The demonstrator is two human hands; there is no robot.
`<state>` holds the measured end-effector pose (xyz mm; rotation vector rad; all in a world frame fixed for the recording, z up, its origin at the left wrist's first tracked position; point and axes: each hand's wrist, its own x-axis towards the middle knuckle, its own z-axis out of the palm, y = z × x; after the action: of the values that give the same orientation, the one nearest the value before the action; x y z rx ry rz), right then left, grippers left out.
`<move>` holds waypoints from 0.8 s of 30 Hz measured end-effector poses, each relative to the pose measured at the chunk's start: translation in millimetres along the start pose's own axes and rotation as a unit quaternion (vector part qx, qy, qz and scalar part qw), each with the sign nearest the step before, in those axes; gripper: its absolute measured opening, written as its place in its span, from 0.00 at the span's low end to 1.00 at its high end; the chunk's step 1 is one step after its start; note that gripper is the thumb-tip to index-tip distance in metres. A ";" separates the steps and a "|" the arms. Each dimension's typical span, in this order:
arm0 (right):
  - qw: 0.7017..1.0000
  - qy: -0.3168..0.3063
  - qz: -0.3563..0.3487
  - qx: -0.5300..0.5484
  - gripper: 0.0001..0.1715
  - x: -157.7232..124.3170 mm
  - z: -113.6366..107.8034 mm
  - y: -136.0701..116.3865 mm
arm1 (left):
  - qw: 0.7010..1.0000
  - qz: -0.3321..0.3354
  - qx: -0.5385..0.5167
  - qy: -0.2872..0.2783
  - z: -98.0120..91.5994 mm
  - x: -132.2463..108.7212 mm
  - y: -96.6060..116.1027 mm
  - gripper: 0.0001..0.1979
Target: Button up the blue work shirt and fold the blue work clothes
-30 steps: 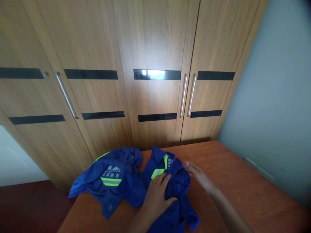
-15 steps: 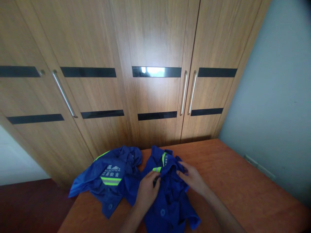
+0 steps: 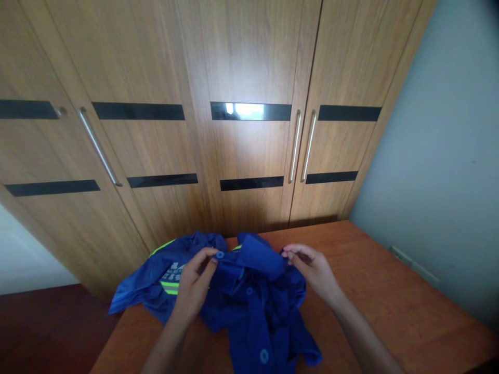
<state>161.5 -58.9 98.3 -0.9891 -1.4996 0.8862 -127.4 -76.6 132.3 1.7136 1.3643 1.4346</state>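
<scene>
A blue work shirt (image 3: 257, 301) with buttons lies rumpled on the reddish wooden table (image 3: 390, 311). My left hand (image 3: 193, 283) pinches its upper edge near a button on the left. My right hand (image 3: 312, 267) pinches the same upper edge on the right, and the cloth is stretched and lifted between them. A second blue shirt (image 3: 156, 275) with yellow-green reflective stripes and white lettering lies to the left, partly under my left hand and hanging over the table's edge.
A tall wooden wardrobe (image 3: 234, 130) with metal handles and black strips stands right behind the table. A grey wall (image 3: 448, 156) runs along the right side. Dark red floor (image 3: 47, 332) shows at lower left.
Both hands moved from the shirt's middle up and apart to its top edge, pinching it and spreading the cloth. The reflective stripe on this shirt is now hidden.
</scene>
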 end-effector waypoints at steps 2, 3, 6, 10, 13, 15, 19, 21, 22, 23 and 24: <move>0.999 -0.028 -0.005 -0.019 0.13 -1.7 2.9 2.5 | 0.999 -0.004 0.006 0.043 -10.3 2.6 0.3 0.10; 0.998 -0.042 -0.005 -0.036 0.13 -3.6 4.2 5.8 | 0.999 -0.010 0.008 0.053 -14.1 3.1 -1.5 0.10; 0.994 -0.059 0.001 -0.090 0.14 -10.9 9.0 19.2 | 0.999 -0.042 0.006 0.016 -18.4 1.7 -13.0 0.12; 0.988 -0.047 -0.021 -0.145 0.17 -15.0 16.8 30.1 | 0.997 -0.068 0.012 -0.046 -11.8 -1.8 -27.6 0.14; 0.984 -0.032 -0.043 -0.173 0.20 -11.9 20.8 31.0 | 0.995 -0.073 0.025 -0.058 -5.7 -4.0 -28.4 0.16; 0.977 -0.011 -0.063 -0.201 0.24 -9.2 21.9 31.7 | 0.993 -0.073 0.037 -0.091 -3.7 -7.3 -24.4 0.17; 0.963 0.014 -0.087 -0.254 0.28 -7.4 21.2 37.5 | 0.959 -0.029 0.081 -0.270 -5.2 -22.3 -15.3 0.20; 0.964 -0.010 -0.075 -0.253 0.22 -8.8 20.3 40.0 | 0.932 -0.014 0.117 -0.344 -7.2 -32.2 -14.0 0.16; 0.966 -0.022 -0.068 -0.250 0.19 -10.0 19.7 40.4 | 0.923 -0.013 0.138 -0.359 -8.1 -36.8 -14.4 0.13; 0.967 -0.032 -0.063 -0.246 0.16 -11.3 19.0 40.1 | 0.918 -0.016 0.161 -0.361 -8.9 -40.9 -15.1 0.11; 0.968 -0.040 -0.062 -0.241 0.14 -12.5 18.3 39.1 | 0.917 -0.019 0.182 -0.355 -9.5 -44.3 -16.0 0.09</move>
<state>149.1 -56.3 55.2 -1.2006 -1.8736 0.4804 -139.2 -113.2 103.4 2.1243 1.2622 0.4344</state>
